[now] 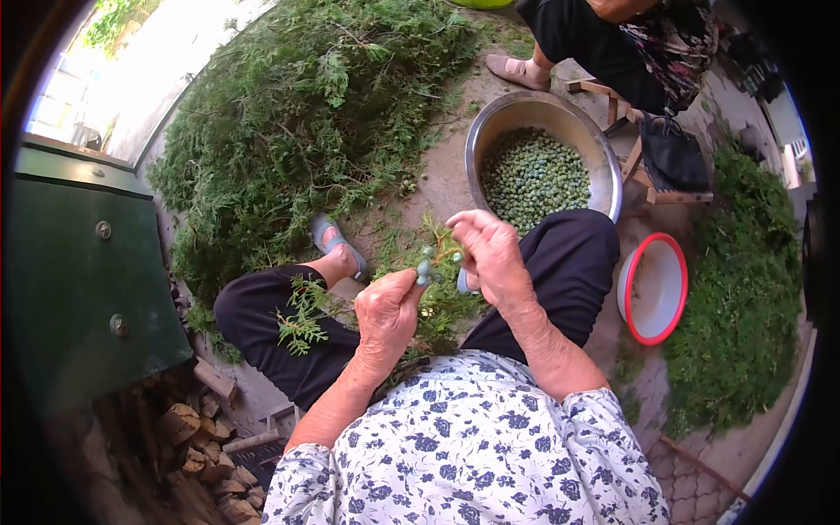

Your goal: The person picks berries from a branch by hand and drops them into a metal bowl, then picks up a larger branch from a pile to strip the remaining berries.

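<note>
My left hand [387,315] is closed, its thumb and finger pinching a leafy conifer sprig [304,317]. The sprig's feathery leaves stick out to the left of that hand, and a cluster of small blue-green cones [424,268] shows just past its fingertips. Close on the right, my right hand [495,262] has its fingers curled in at the same cluster, with one green cone [457,257] at its thumb. Its grip is partly hidden by the fingers. Beyond my knee stands a large metal basin [475,157] holding a heap of similar green cones.
A big pile of cut conifer branches [297,114] lies ahead on the left, and more greenery [735,324] lies on the right. A white, red-rimmed bowl [626,284] stands beside my leg. Another person [595,44] sits behind the basin. Split firewood [206,429] lies at lower left.
</note>
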### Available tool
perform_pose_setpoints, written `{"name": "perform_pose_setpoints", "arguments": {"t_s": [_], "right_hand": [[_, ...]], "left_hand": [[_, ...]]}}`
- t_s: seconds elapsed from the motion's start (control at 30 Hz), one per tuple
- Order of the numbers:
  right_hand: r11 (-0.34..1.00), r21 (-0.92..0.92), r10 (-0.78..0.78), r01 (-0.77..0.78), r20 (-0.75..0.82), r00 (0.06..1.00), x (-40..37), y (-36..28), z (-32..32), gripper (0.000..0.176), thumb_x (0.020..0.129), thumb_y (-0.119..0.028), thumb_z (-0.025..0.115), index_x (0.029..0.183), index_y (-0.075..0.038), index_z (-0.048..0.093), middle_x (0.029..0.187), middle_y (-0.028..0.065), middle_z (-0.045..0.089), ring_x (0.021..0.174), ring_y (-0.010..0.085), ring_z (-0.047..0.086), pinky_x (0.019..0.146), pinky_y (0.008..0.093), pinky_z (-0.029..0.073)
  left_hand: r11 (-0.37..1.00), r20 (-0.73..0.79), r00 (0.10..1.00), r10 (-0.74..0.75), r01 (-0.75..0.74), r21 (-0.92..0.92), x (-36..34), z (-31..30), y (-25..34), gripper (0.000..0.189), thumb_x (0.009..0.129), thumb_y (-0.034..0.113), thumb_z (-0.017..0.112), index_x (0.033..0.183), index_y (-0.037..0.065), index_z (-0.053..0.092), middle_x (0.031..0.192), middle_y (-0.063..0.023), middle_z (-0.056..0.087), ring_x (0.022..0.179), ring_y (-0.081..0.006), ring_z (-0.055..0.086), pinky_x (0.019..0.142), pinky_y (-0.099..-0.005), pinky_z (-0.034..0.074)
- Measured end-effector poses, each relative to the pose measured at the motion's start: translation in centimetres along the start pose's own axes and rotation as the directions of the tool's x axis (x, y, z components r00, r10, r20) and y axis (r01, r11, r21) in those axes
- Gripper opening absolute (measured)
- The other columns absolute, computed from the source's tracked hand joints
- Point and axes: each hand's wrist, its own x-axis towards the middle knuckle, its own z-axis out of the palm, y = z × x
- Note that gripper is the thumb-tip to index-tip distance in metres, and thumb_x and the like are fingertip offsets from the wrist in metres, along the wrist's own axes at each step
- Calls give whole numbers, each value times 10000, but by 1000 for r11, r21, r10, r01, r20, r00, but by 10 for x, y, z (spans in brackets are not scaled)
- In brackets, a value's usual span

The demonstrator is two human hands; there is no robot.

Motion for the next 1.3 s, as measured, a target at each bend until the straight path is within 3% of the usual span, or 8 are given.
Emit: {"name": "perform_pose_setpoints", "arguments": {"t_s": [0.2, 0.33, 0.4, 0.5, 0.87, 1.03, 1.17, 1.3], "right_hand": [[860, 508, 46, 39, -155, 987, -4, -27, -4, 106, 921, -115, 493, 908, -22, 542, 744, 28, 547, 610, 84, 539, 473, 191, 422], [848, 521, 10, -96, 165, 986, -13, 1, -15, 120, 905, -149, 546, 903, -30, 542, 710, 20, 544, 571, 72, 524, 429, 178, 384], [923, 367, 77, -112, 109, 991, -19, 10, -5, 198, 860, -197, 626, 914, -25, 545, 675, 0, 526, 505, 56, 484, 378, 165, 321], [949, 308, 61, -61, 11, 998, -20, 12, 15, 281, 817, -242, 678, 931, -21, 547, 648, -23, 496, 453, 37, 425, 356, 167, 264], [922, 369, -56, 115, -166, 985, -12, 6, -22, 238, 887, -304, 571, 853, -70, 543, 683, 1, 534, 471, 49, 453, 361, 154, 320], [902, 432, -61, 4, 118, 991, -21, -17, -11, 98, 870, -115, 573, 934, -48, 543, 698, 19, 547, 544, 72, 487, 425, 163, 357], [741, -500, -443, 448, 138, 886, -21, -7, 15, 391, 729, -150, 730, 1066, -21, 579, 721, 39, 572, 605, 99, 520, 537, 235, 412], [674, -647, -363, 356, 129, 923, -21, -9, 29, 426, 715, -188, 742, 1079, -36, 580, 693, 0, 522, 657, 72, 474, 628, 237, 413]], "left_hand": [[996, -29, 997, -77, 76, -37, 2, -8, -2, 95, 736, 15, 638, 763, -6, 550, 648, -163, 525, 587, -320, 541, 530, -342, 418], [992, -32, 992, -122, 122, -11, 4, -7, -5, 86, 740, 15, 632, 764, -2, 551, 651, -157, 527, 586, -323, 538, 531, -342, 419], [997, -50, 996, -80, 80, 9, 6, -6, -7, 79, 754, -16, 636, 809, -39, 585, 582, -99, 504, 514, -109, 458, 498, -252, 387], [995, -38, 995, -97, 98, 9, 5, -5, -1, 71, 745, 16, 628, 765, 2, 561, 662, -151, 549, 601, -320, 560, 536, -347, 426], [991, 5, 992, -130, 130, -19, 3, -7, -3, 78, 739, 32, 641, 804, 12, 602, 700, -150, 592, 632, -311, 594, 552, -342, 443], [993, -26, 993, -115, 116, 20, 6, -1, -2, 86, 736, 61, 644, 803, 24, 605, 698, -140, 600, 648, -314, 600, 553, -360, 447], [995, -15, 999, -37, 39, 95, 7, 3, -3, 67, 739, 78, 636, 782, 40, 603, 676, -139, 589, 648, -315, 598, 550, -379, 445], [994, -32, 999, 17, -13, 111, 6, 3, -4, 57, 741, 82, 635, 776, 51, 602, 660, -138, 579, 640, -313, 595, 548, -385, 444]]}}
